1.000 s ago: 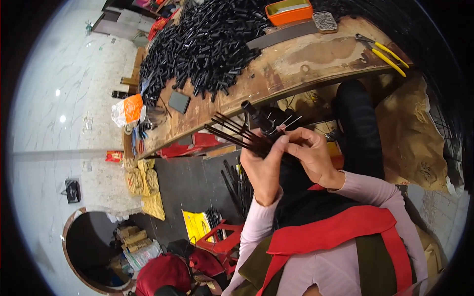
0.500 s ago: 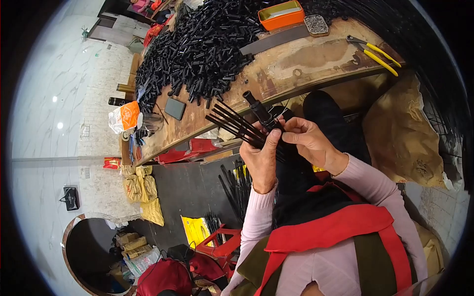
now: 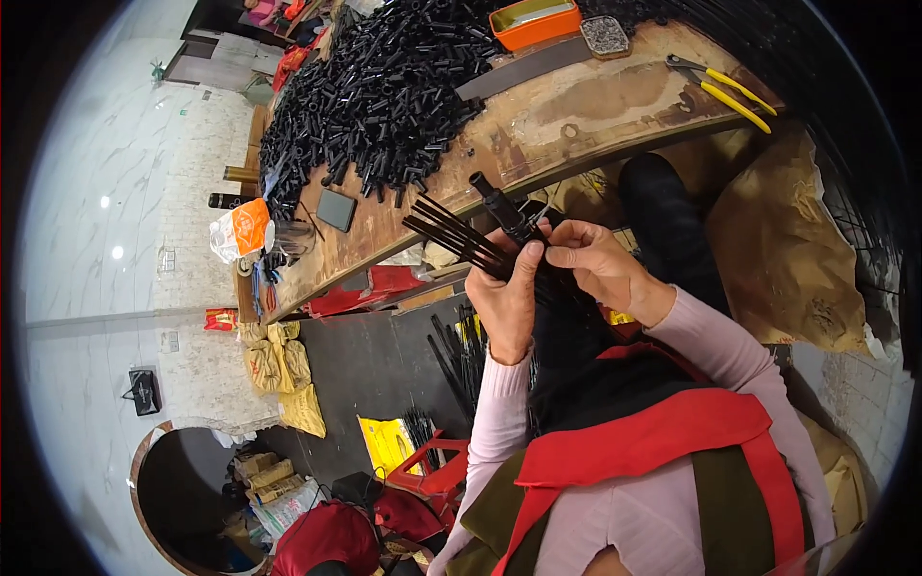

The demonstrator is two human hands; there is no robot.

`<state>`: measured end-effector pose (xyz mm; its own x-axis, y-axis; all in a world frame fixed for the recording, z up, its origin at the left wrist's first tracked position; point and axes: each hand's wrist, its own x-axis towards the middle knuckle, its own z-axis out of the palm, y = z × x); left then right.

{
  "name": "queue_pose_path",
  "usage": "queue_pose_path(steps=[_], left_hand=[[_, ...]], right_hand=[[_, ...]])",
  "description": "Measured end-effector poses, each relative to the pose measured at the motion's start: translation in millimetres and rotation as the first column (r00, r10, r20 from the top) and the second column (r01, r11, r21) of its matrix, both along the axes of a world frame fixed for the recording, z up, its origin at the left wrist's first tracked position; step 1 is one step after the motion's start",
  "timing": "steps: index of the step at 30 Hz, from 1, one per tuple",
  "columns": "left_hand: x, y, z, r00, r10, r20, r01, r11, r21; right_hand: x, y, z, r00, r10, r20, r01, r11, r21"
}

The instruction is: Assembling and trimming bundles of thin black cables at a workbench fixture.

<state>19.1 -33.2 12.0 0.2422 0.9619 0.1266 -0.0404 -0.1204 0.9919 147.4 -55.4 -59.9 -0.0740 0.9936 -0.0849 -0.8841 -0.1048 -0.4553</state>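
Observation:
My left hand (image 3: 506, 305) is closed around a bundle of thin black rods (image 3: 453, 234), which fan out toward the upper left. A black stepped tube (image 3: 497, 202) stands up from the same grip, tilted away from me, with my left thumb against its lower end. My right hand (image 3: 615, 271) has thumb and forefinger pinched together close to the tube's base. Whatever lies between those fingertips is too small to make out. Both hands are in front of the workbench edge, above my lap.
On the wooden workbench (image 3: 615, 91) lies a big heap of black tubes (image 3: 375, 106). Yellow-handled pliers (image 3: 735, 94), an orange box (image 3: 535, 26), a dish of small metal pieces (image 3: 605, 36) and a grey square block (image 3: 336, 210) are there too. A brown sack (image 3: 783, 250) stands at right.
The view has shifted slightly. My dark-clothed knee under the bench has moved right. My right fingers have shifted a little at the tube's base; the left hand keeps its grip.

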Motion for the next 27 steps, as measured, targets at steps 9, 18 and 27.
queue_pose_path(steps=[9, 18, 27], left_hand=[[12, -6, 4, 0.992, 0.114, -0.055, -0.114, 0.993, 0.009], [5, -8, 12, 0.992, 0.129, -0.002, -0.129, 0.990, -0.063], [-2, -14, 13, 0.995, 0.073, 0.073, -0.066, 0.994, -0.090]], right_hand=[[-14, -3, 1, 0.996, -0.086, -0.004, 0.086, 0.996, 0.001], [-14, -19, 17, 0.967, -0.122, 0.225, 0.110, 0.992, 0.062], [-13, -23, 14, 0.977, -0.096, 0.188, 0.076, 0.991, 0.111]])
